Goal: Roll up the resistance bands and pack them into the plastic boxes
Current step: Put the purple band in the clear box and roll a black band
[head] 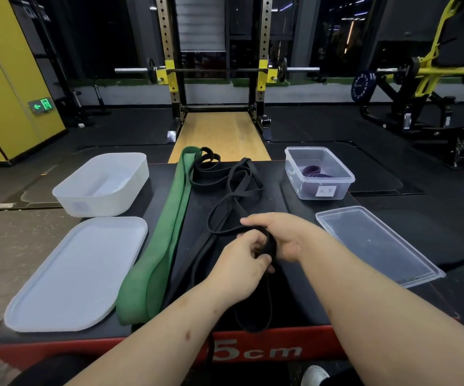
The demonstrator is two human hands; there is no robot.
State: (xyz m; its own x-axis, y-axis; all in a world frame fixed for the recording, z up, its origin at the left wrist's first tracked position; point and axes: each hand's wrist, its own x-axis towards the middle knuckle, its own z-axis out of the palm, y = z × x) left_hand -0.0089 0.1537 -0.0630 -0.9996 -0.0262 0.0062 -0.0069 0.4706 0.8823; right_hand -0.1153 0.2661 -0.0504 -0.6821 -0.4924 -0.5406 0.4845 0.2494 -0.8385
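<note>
Both hands meet over the middle of a black padded box top. My left hand (243,263) pinches a small black coil, the rolled end of a thin black resistance band (226,211). My right hand (283,235) curls around the same coil from the far side. The band's loose loops trail away across the pad and one strand hangs over the near edge. A wide green band (166,227) lies stretched out to the left. More black bands (211,171) lie tangled at the far end. The clear box (348,176) at the far right holds a rolled purple band (313,171).
A white frosted box (66,195) stands at the far left, its white lid (77,274) in front of it. A clear lid (378,243) lies at the near right. The pad's red front edge (295,346) is near me. A squat rack (217,71) stands beyond.
</note>
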